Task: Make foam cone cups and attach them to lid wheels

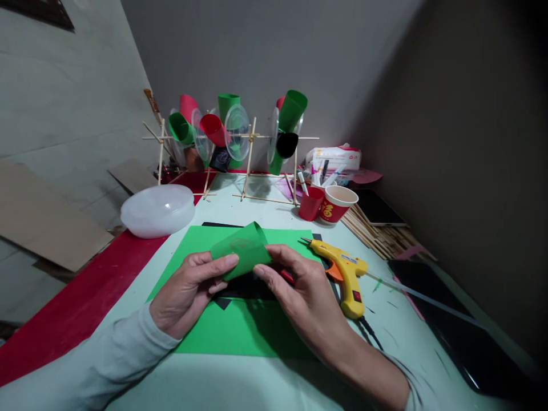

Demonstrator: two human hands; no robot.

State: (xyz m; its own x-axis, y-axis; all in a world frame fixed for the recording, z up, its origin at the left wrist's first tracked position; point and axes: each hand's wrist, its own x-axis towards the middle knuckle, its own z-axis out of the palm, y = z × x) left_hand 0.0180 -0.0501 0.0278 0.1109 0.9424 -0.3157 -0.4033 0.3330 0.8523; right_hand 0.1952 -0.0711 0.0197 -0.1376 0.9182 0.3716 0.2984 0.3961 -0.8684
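Observation:
Both my hands hold a piece of green paper (242, 250) that is curled into a rough cone just above the table. My left hand (190, 291) pinches its left side with thumb and fingers closed on it. My right hand (299, 288) grips its right edge. Under them lies a large green sheet (240, 331) with a black sheet (246, 288) on top of it. A yellow glue gun (345, 274) lies just right of my right hand, its nozzle pointing left.
At the back stands a wooden stick frame (248, 165) carrying green, red and black paper cones and clear plastic lids. A white plastic bowl (158, 210) sits at left, a red cup (311, 202) and a paper cup (336, 204) at right, beside a bundle of sticks (377, 234).

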